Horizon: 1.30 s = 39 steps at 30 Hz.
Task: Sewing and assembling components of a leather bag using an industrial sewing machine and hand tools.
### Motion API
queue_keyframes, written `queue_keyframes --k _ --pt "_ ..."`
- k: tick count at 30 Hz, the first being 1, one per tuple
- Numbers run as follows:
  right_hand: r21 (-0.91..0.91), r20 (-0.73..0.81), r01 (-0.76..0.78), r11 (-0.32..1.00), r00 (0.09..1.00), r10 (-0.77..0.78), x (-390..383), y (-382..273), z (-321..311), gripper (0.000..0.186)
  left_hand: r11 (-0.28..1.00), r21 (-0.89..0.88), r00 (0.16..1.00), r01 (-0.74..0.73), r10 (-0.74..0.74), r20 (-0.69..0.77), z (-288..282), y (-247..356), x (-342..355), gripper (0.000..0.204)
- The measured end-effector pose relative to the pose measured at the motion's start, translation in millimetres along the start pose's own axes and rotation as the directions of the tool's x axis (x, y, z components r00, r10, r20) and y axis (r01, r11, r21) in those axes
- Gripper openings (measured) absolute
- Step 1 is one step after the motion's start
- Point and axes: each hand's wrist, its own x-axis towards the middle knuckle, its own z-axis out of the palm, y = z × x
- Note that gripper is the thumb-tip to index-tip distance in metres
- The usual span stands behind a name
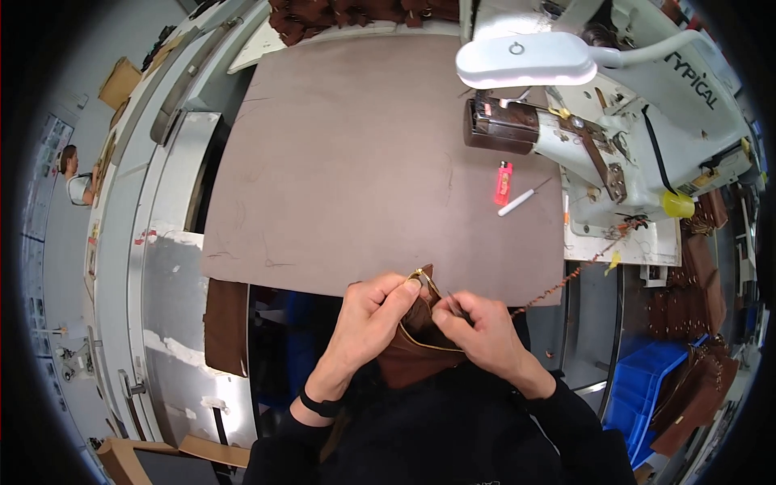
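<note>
A brown leather pouch (pixel 420 363) with a gold zipper along its opened mouth is held in front of my body, just off the table's near edge. My left hand (pixel 373 311) is closed on it, thumb and fingers pinching the zipper's end at the top corner. At the right side of the mouth, my right hand (pixel 483 331) is closed round a small, dark, thin tool (pixel 458 309); its tip points toward the pouch opening, and its exact kind is hidden by the fingers.
On the brown-grey table (pixel 347 162) lie a pink lighter (pixel 503 184) and a white-handled awl (pixel 517 202). A sewing machine (pixel 566 133) and white lamp (pixel 525 61) stand right. A blue crate (pixel 647 388) and brown pieces (pixel 683 299) lie lower right. Another person (pixel 78 178) is far left.
</note>
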Motion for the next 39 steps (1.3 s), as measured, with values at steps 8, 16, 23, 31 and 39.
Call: queue_keyframes --k 8,16,23,31,39 --pt "-0.119 0.017 0.161 0.98 0.987 -0.16 -4 9 18 0.026 0.989 0.053 0.983 -0.137 0.143 -0.118 -9 5 -25 0.016" --pt "-0.134 0.015 0.486 0.864 0.872 -0.489 17 21 24 0.022 0.974 0.226 0.994 -0.031 0.053 -0.091 -25 7 -51 0.011" --pt "-0.106 0.18 0.266 0.958 0.953 -0.245 25 40 1 0.031 0.814 -0.567 0.977 0.129 -0.202 -0.069 5 -25 -57 0.021" --pt "-0.103 -0.142 0.222 0.969 0.961 -0.236 -25 24 13 0.032 0.811 -0.571 0.967 0.131 -0.232 -0.108 21 -34 -49 0.018" --pt "-0.159 -0.137 0.319 0.934 0.93 -0.341 -20 22 19 0.03 0.842 -0.531 0.982 0.099 -0.17 -0.087 27 -35 -53 0.017"
